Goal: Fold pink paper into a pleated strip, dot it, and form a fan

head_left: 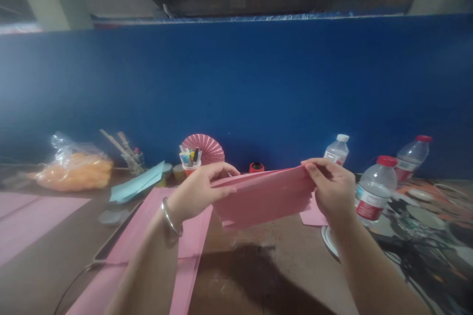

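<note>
A folded piece of pink paper [264, 199] is held up above the brown table, its several layers showing at the right edge. My left hand [205, 189], with a silver bangle at the wrist, pinches its left end between thumb and fingers. At the upper right corner my right hand [330, 184] grips the same paper, thumb on the near face. Larger pink sheets [185, 251] lie on the table below my left forearm. Another small pink piece [312, 212] rests under the right side of the held paper, partly hidden.
Behind my left hand stand a cup of pens [191, 160] and a pleated pink paper fan [207, 146]. Blue paper [136, 184] and a plastic bag of orange stuff [76, 170] lie left. Water bottles [376, 189] and tangled cables [417, 251] occupy the right. A blue partition [236, 88] closes the back.
</note>
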The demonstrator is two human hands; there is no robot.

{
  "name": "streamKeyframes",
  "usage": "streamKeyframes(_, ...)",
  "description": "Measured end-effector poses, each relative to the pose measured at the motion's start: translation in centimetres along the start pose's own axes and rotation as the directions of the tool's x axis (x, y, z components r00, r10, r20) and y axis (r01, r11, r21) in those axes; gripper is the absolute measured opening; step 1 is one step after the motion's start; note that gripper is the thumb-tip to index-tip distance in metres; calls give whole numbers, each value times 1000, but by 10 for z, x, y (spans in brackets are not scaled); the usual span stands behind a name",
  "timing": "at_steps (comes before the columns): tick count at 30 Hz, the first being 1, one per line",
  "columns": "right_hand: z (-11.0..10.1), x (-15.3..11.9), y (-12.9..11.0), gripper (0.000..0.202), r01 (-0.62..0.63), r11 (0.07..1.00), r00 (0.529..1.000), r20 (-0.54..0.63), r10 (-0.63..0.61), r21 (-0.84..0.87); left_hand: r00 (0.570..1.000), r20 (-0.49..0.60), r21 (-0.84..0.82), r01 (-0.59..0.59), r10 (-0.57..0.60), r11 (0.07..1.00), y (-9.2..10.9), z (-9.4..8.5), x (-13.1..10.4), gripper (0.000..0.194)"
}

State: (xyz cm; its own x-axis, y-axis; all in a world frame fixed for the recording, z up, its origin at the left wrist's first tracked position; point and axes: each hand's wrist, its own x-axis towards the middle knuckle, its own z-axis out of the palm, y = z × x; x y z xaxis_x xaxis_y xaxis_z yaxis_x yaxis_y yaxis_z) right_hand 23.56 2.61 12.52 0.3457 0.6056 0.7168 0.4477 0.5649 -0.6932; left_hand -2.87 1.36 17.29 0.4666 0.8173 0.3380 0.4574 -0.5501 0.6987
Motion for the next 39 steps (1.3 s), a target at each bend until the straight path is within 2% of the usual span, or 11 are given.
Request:
streamKeyframes(2, -2, 2, 4, 15, -28, 1000, 998, 55, 27, 12, 997, -82, 33, 8, -6, 999, -2, -4, -1, 22)
streamKeyframes(5, -6, 5, 5, 19, -28, 1000, 974, 226, 29, -8, 976, -214, 58, 48, -35, 997, -3, -7, -1, 21)
streamKeyframes(7, -8, 6, 1, 20, 63, 996, 932, 361, -33, -70, 966, -250, 44, 74, -61, 996, -3, -7, -1, 22)
streamKeyframes(9, -9, 6, -6, 19, 197, 969, 868, 485, -103, -146, 966, -252, 45, 78, -64, 996, -1, -4, 0, 23)
streamKeyframes(12, -4, 1, -18, 19, 334, 916, 801, 580, -151, -223, 972, -229, 63, 63, -47, 996, 2, 2, 3, 21)
streamKeyframes(17, 6, -8, -28, 18, 370, 905, 774, 608, -177, -208, 981, -187, 46, 62, -52, 997, 9, 12, 6, 17)
streamKeyframes(20, 7, -9, -29, 18, 369, 915, 763, 616, -197, -165, 979, -200, 58, 49, -37, 997, 9, 15, 7, 19)
streamKeyframes(25, 4, -7, -29, 20, 383, 915, 748, 624, -225, -129, 977, -213, 76, 35, -18, 996, 7, 13, 6, 28)
streamKeyframes(29, 3, -7, -29, 18, 387, 915, 730, 645, -226, -118, 982, -187, 85, 52, -36, 995, 6, 10, 5, 25)
streamKeyframes(33, 1, -5, -27, 21, 395, 914, 714, 659, -238, -97, 971, -228, 64, 86, -69, 994, 2, 7, 5, 25)
streamKeyframes(39, -1, -4, -24, 19, 402, 912, 719, 644, -263, -76, 957, -270, -13, 105, -105, 994, -3, 6, 5, 27)
